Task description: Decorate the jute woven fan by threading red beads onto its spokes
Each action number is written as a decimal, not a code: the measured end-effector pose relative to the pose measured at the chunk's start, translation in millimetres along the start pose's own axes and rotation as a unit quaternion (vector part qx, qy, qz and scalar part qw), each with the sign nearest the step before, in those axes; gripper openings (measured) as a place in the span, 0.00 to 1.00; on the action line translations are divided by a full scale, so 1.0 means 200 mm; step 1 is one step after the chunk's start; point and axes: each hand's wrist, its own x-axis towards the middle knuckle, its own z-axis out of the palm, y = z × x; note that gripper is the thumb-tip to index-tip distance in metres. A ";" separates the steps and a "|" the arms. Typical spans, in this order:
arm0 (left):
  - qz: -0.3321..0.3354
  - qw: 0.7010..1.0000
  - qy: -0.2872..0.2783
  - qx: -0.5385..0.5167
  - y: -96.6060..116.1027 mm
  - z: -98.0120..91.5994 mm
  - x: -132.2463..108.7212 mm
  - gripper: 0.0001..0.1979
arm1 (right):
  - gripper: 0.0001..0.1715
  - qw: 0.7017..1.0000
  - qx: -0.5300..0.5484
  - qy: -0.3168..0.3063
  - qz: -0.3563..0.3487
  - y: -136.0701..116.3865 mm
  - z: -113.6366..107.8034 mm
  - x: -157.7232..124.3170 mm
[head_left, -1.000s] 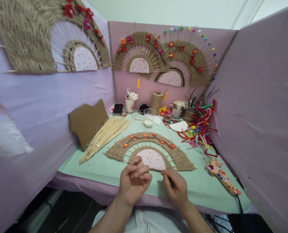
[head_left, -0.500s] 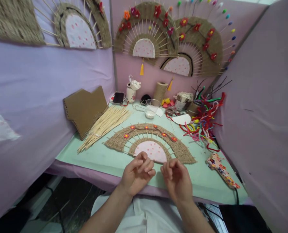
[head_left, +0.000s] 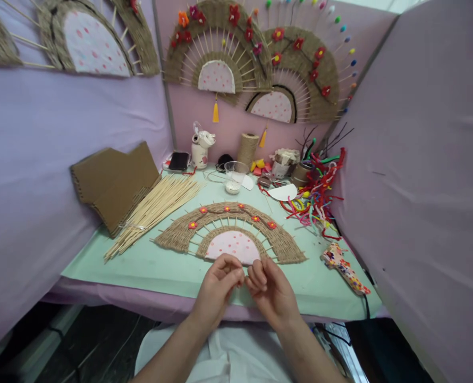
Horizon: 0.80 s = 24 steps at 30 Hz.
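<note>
Both hands are held close together above the front edge of the table, fingertips almost meeting. My left hand [head_left: 221, 287] is closed, thumb against the curled fingers. My right hand [head_left: 272, 290] is curled in a similar pinch. Whatever they hold, if anything, is too small to make out. Just beyond them a woven twine fan [head_left: 176, 234] lies flat on the green tabletop. Small red flowers with yellow centres [head_left: 255, 218] run along its outer band. A pink-spotted white half-circle [head_left: 233, 246] fills its middle, its lower edge partly covered by my fingers.
Bamboo sticks [head_left: 157, 210] and cut cardboard [head_left: 112, 181] lie on the left. A patterned glue gun [head_left: 345, 269] rests at right, below a pile of pipe cleaners [head_left: 320, 186]. A twine spool [head_left: 247, 149] and small dish [head_left: 232, 187] stand behind. Finished fans [head_left: 216, 58] hang on the wall.
My hands have come closer together, and the left has turned so its thumb presses against its fingers. The camera view has shifted to the right; the fan lies as before.
</note>
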 end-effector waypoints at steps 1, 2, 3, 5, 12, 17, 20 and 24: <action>0.019 0.999 0.014 0.032 0.00 0.00 0.00 0.07 | 0.26 1.000 -0.012 -0.005 0.001 0.00 0.00 -0.01; 0.038 0.997 0.024 0.064 0.00 0.00 -0.01 0.06 | 0.26 0.999 -0.032 -0.008 0.002 -0.01 -0.01 -0.01; 0.055 0.993 0.030 0.098 -0.01 -0.01 -0.01 0.06 | 0.26 0.998 -0.057 -0.006 -0.001 -0.03 -0.01 -0.01; 0.085 0.980 0.042 0.176 -0.04 -0.03 -0.02 0.04 | 0.25 0.993 -0.114 0.007 -0.014 -0.08 -0.02 0.03; 0.230 0.887 -0.008 0.400 -0.16 -0.10 -0.01 0.05 | 0.19 0.935 -0.341 0.022 -0.097 -0.38 -0.03 0.67; 0.250 0.847 -0.021 0.469 -0.16 -0.10 -0.01 0.05 | 0.31 0.795 -0.599 0.025 -0.091 -0.32 -0.02 1.22; 0.246 0.837 -0.033 0.487 -0.15 -0.10 -0.02 0.06 | 0.24 0.694 -0.714 0.022 -0.092 -0.23 -0.02 1.36; 0.250 0.832 -0.040 0.494 -0.15 -0.10 -0.02 0.06 | 0.07 0.662 -0.739 0.036 -0.119 -0.19 -0.03 1.34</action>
